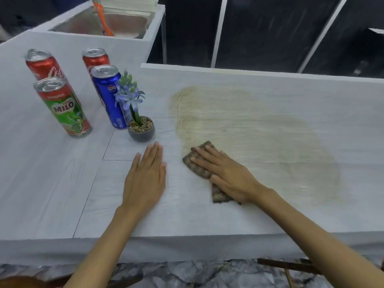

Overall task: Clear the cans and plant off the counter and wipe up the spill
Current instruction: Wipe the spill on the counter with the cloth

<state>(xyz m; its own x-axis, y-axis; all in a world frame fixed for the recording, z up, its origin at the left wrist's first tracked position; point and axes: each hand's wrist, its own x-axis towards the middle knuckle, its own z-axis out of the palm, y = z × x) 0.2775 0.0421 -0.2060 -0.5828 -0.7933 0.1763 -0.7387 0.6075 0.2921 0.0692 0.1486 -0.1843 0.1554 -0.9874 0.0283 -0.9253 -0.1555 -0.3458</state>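
My right hand [226, 173] lies flat on a brown speckled cloth [199, 161], pressing it onto the pale counter [52, 183] at the near-left edge of a wide tan smear, the spill [249, 132]. My left hand [145, 177] rests flat and empty on the counter, fingers together, just near of a small potted plant [141, 129] with blue flowers. Left of the plant stand a blue Pepsi can [110, 96], a green Milo can [64, 107] and two red cola cans [44, 66] [95, 58], all upright.
A raised white box [128, 23] with an orange-handled item in it stands behind the cans. The counter's far edge [249, 71] meets dark panels. Its near edge [187, 240] drops to a marbled floor.
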